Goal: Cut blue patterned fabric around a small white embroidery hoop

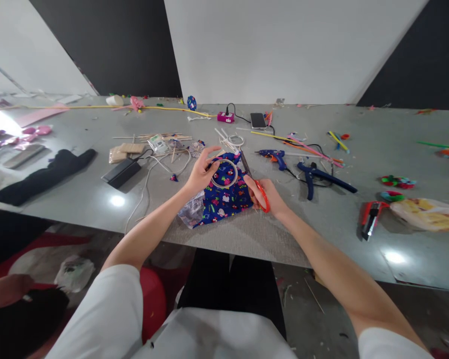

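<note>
A piece of dark blue patterned fabric (224,203) lies on the grey table near its front edge. On the fabric is a pale ring (236,173), and my left hand (204,172) grips the ring's left side with thumb and fingers. My right hand (264,193) is closed around the orange handles of a pair of scissors (262,195). Their blades point away from me, beside the fabric's right edge; whether they touch the cloth I cannot tell. Clear plastic wrapping (193,210) sticks out at the fabric's lower left.
To the right lie a blue glue gun (273,156), blue pliers-like tool (320,178) and red box cutter (372,219). A black adapter (121,172) and white cable (146,184) are on the left. Behind stand a phone (258,120) and purple box (225,117). Another person's arm (7,291) shows lower left.
</note>
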A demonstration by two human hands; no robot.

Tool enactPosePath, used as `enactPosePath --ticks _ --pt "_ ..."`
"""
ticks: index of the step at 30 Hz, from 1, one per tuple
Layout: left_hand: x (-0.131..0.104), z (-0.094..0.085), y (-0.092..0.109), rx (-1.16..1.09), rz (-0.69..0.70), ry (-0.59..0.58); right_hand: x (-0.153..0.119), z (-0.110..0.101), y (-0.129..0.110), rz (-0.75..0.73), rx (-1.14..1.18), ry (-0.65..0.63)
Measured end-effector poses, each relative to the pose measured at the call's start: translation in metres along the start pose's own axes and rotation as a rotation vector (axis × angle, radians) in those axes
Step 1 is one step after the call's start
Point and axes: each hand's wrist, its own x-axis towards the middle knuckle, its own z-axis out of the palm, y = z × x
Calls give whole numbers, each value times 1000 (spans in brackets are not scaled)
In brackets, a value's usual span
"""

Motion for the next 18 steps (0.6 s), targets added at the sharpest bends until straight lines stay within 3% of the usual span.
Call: enactPosePath --ticks 3,12,18 --pt "-1 1 -2 5 20 -26 2 0 2 1 6 -13" --pt "-1 0 -5 27 29 -42 -3 0 -8 35 51 117" --pt "-1 1 -3 30 8 19 6 -5 -4 0 64 205"
